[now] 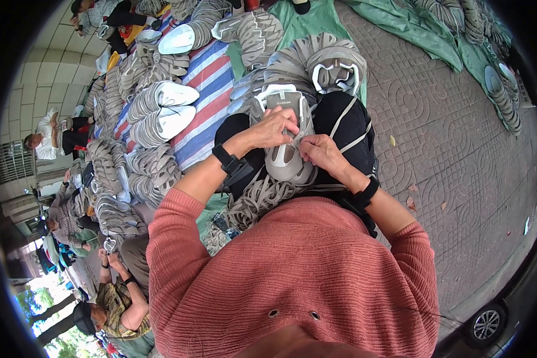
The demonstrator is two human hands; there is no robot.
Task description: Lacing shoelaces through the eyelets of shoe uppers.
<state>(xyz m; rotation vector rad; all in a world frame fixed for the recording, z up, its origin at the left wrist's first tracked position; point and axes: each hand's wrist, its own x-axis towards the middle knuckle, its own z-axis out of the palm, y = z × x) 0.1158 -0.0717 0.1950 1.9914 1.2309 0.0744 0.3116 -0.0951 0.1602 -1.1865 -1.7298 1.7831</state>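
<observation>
A grey and white sneaker (289, 170) rests in my lap, toe toward me, between my knees. My left hand (275, 128) lies over its lacing area with curled fingers closed at a pale shoelace. Close beside it, my right hand (325, 153) is pinched at the same lace by the shoe's right side; the fingertips partly hide the strand. Loose beige laces (259, 200) are heaped against my lap on the left. Another lace (346, 132) drapes over my right knee.
Rows of nested grey sneakers (316, 56) stand just beyond my knees. More sneaker stacks (161, 113) lie on a striped sheet (206, 89) to the left. Several people sit along the left, one seated person (116, 304) nearest. Patterned paving (435, 149) stretches right, toward a parked car's wheel (488, 325).
</observation>
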